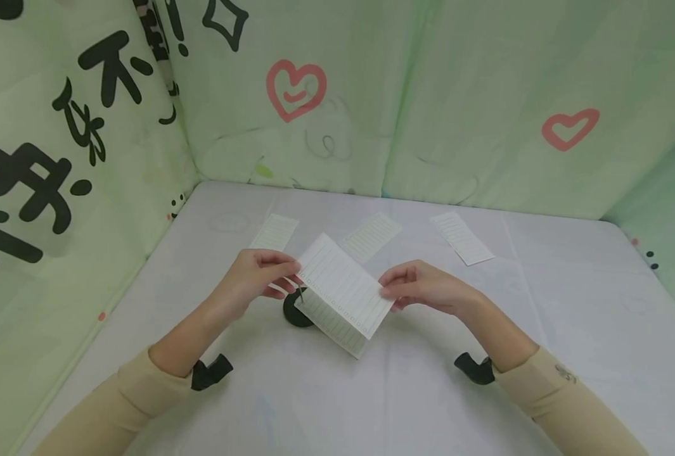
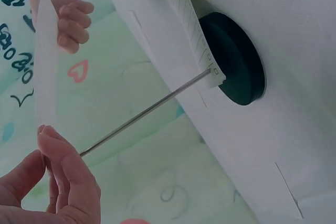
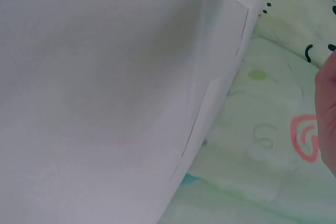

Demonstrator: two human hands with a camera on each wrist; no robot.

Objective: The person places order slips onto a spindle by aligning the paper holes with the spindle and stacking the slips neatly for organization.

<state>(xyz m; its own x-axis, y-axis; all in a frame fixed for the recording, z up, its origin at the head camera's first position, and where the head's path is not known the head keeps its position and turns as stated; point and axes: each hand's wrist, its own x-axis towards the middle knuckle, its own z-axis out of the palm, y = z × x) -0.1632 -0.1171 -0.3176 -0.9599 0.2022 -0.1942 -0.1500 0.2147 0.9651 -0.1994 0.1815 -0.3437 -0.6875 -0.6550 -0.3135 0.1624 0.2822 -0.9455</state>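
Both hands hold a white lined sheet (image 1: 345, 282) above the table. My left hand (image 1: 262, 278) pinches its left corner between thumb and fingers, also plain in the left wrist view. At the opposite corner, my right hand (image 1: 425, 288) pinches it; only part of that hand (image 3: 327, 119) shows in the right wrist view. Below stands a paper spike with a round black base (image 2: 233, 59) and a thin metal rod (image 2: 147, 111). Another lined sheet (image 1: 333, 324) is at the spike, its corner low on the rod near the base. The rod's tip is hidden behind my left fingers.
Three lined sheets lie at the back of the white table: a left one (image 1: 276, 232), a middle one (image 1: 372, 237) and a right one (image 1: 461, 239). Printed green curtains (image 1: 462, 76) close off the back and sides. Black camera mounts (image 1: 213, 372) sit at both wrists.
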